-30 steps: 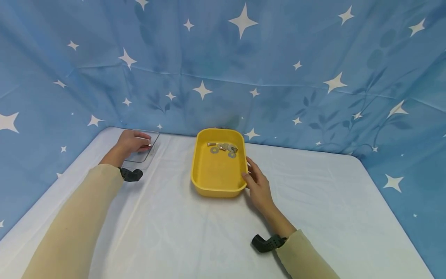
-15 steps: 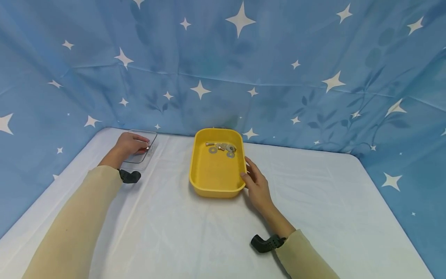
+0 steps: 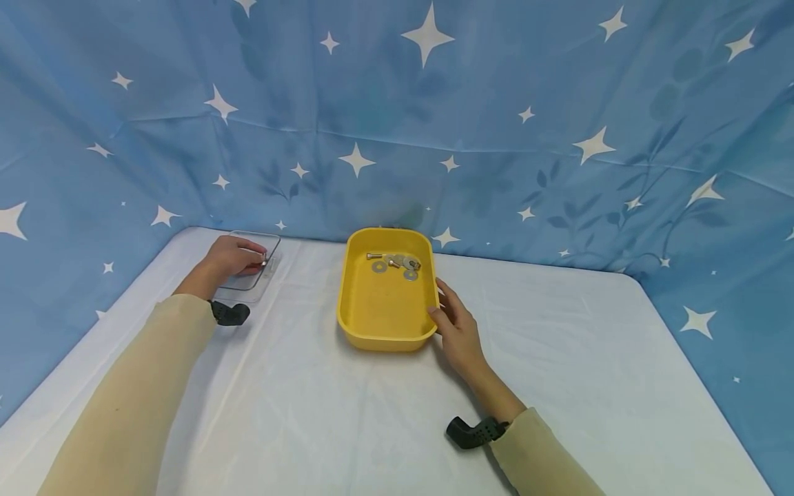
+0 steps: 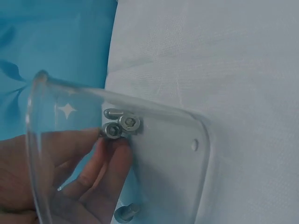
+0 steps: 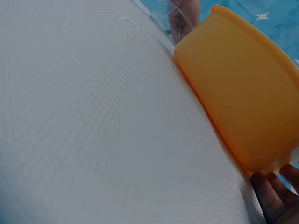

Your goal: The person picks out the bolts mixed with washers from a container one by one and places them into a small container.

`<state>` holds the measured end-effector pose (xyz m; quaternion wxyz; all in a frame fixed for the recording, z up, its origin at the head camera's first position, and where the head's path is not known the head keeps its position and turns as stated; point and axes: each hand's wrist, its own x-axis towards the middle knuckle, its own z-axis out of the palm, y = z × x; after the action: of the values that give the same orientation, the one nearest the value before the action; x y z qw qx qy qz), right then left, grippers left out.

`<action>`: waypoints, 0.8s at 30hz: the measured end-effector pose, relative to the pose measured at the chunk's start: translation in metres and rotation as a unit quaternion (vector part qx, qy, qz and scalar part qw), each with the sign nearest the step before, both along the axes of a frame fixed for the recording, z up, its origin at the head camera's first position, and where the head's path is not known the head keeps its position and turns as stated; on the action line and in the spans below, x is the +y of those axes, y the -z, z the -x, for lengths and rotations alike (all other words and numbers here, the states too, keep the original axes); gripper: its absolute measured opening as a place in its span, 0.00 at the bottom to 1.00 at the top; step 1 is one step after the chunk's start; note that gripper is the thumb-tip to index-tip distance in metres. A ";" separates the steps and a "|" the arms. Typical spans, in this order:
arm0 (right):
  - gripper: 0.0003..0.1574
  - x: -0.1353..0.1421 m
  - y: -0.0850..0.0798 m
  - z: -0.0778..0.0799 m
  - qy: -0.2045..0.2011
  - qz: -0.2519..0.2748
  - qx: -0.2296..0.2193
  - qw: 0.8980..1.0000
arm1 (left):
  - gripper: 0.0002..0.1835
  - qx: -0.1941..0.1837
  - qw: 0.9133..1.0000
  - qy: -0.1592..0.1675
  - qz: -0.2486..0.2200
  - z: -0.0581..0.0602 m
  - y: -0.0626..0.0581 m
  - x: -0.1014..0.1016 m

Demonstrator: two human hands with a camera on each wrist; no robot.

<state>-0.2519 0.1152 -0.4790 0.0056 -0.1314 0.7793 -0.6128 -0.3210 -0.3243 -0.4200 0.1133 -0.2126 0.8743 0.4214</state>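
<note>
At the far left, my left hand (image 3: 234,256) reaches into a clear plastic box (image 3: 254,286). In the left wrist view its thumb and fingers pinch a socket-head bolt (image 4: 112,130). A second bolt (image 4: 129,122) touches that one, with part of another shank (image 4: 113,113) behind them. One more bolt (image 4: 126,213) lies apart on the box floor. My right hand (image 3: 460,332) holds the right side of a yellow tray (image 3: 384,310), thumb over the rim and fingers along the outer wall. Towards the tray's far end lie bolts (image 3: 375,256) and several flat washers (image 3: 380,267).
A white cloth (image 3: 298,413) covers the table. Blue star-patterned fabric (image 3: 397,124) hangs behind the table and along both sides. Each wrist carries a dark strapped device (image 3: 477,434) that sticks out to the side.
The head view has shifted slightly. Inside the clear box, my left fingers have moved a little and a silver bolt shows at their tips. My right hand stays on the yellow tray.
</note>
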 end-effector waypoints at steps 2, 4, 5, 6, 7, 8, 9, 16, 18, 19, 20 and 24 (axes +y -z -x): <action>0.34 0.000 0.000 0.000 0.000 0.001 -0.001 1.000 | 0.20 0.001 1.000 -0.002 0.006 -0.001 -0.001 0.001; 0.34 0.000 -0.001 -0.001 0.000 0.000 -0.003 1.000 | 0.20 0.005 1.000 -0.001 0.019 -0.001 -0.003 0.001; 0.34 0.000 -0.002 -0.001 0.001 -0.001 -0.004 1.000 | 0.19 0.008 1.000 0.001 0.027 -0.002 -0.004 0.001; 0.34 0.000 -0.002 -0.002 0.002 -0.002 -0.006 1.000 | 0.19 0.012 0.999 0.002 0.030 -0.002 -0.005 0.001; 0.34 0.000 -0.002 -0.002 0.004 -0.004 -0.007 1.000 | 0.19 0.014 0.999 0.002 0.035 -0.002 -0.006 0.001; 0.34 0.000 -0.003 -0.002 0.005 -0.006 -0.008 1.000 | 0.20 0.016 0.999 0.004 0.037 -0.003 -0.008 0.002; 0.34 0.000 -0.003 -0.002 0.006 -0.008 -0.008 1.000 | 0.20 0.018 0.999 0.006 0.036 -0.003 -0.010 0.003; 0.35 -0.001 -0.004 -0.002 0.009 -0.012 -0.010 1.000 | 0.22 0.041 0.999 0.024 0.000 -0.011 -0.030 0.017; 0.35 -0.001 -0.005 -0.002 0.011 -0.014 -0.016 1.000 | 0.22 0.053 0.998 0.036 0.002 -0.014 -0.036 0.022; 0.35 -0.001 -0.007 -0.003 0.011 -0.015 -0.020 1.000 | 0.22 0.058 0.998 0.040 0.001 -0.015 -0.039 0.025; 0.35 -0.001 -0.009 -0.004 0.011 -0.016 -0.023 1.000 | 0.23 0.062 0.997 0.044 0.002 -0.017 -0.042 0.028; 0.35 -0.005 -0.029 -0.015 0.008 -0.019 -0.029 0.999 | 0.23 0.081 0.996 0.045 -0.012 -0.021 -0.055 0.041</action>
<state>-0.2370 0.1106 -0.4504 0.0254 -0.1076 0.7910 -0.6017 -0.3003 -0.2835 -0.3655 0.0637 -0.1373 0.8840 0.4422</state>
